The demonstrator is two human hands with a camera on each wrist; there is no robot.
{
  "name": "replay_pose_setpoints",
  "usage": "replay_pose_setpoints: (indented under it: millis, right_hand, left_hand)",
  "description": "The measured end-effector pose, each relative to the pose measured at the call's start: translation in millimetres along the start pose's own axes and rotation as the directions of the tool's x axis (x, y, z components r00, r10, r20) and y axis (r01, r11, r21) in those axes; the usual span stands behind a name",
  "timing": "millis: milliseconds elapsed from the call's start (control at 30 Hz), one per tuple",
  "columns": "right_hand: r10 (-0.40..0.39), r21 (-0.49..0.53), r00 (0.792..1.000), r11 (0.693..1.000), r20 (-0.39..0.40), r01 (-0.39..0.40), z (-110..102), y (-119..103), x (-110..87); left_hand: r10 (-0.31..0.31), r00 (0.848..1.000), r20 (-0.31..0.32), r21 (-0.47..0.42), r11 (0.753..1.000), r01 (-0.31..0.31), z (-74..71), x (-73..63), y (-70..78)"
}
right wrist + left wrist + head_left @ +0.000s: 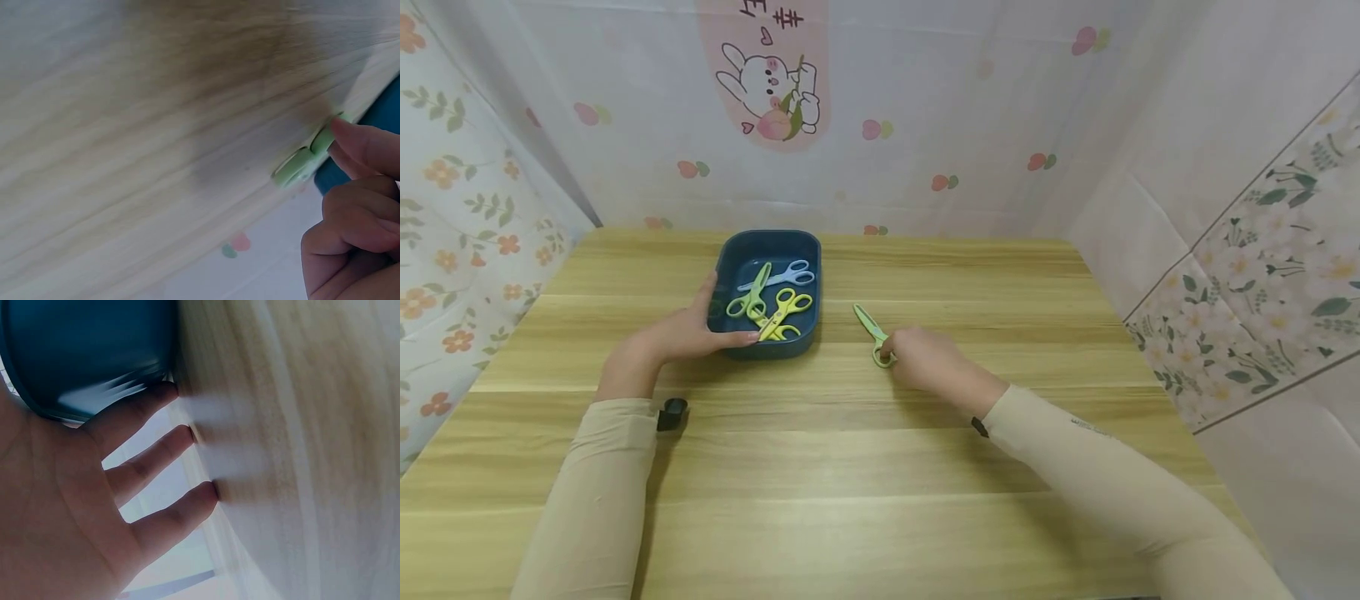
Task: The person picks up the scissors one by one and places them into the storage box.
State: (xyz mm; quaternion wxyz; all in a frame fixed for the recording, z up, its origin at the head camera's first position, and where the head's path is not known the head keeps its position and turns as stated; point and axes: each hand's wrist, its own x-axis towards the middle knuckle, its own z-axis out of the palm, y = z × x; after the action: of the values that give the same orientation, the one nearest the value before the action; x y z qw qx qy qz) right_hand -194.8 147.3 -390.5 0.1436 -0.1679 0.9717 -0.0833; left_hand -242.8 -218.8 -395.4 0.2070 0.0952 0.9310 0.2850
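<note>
A dark blue plastic box (772, 352) stands toward the left rear of the table. Against its near left corner rests my left hand (688, 332), the thumb lying over the near rim. In the left wrist view, spread, mostly straight fingers (164, 519) reach down to the tabletop beside the outer wall. My right hand (925, 357) pinches a pair of green scissors (871, 323) by the handle loops, blades toward the box. The right wrist view shows the loops (294, 167) at the thumb and fingertip, close to the wood; the blades are hidden there.
Inside the box lie blue scissors (790, 273), green scissors (756, 292) and yellow scissors (786, 307), overlapping one another. Printed cloth (925, 117) hangs behind the wooden table (820, 475). Patterned panels (1262, 208) border the right side.
</note>
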Motion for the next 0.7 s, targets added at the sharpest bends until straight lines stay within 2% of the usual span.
replay_pose_setpoints:
  millis: [400,633,700]
  right_hand:
    - [-0.01,-0.016,0.999,1.0,-0.048,0.009,3,12,-3.5]
    - [0.065,0.08,0.995,0.995,-0.078,-0.058,0,19,-5.4]
    - [0.076,0.068,0.992,0.995,-0.097,-0.07,0,23,-4.7]
  left_hand:
    - [0.004,1.0,0.004,-0.007,1.0,-0.004,-0.6,1.7,0.2]
    - [0.0,1.0,0.004,0.0,1.0,0.0,-0.8,1.5,0.4]
    - [-0.005,1.0,0.008,0.001,1.0,0.005,-0.8,1.3,0.6]
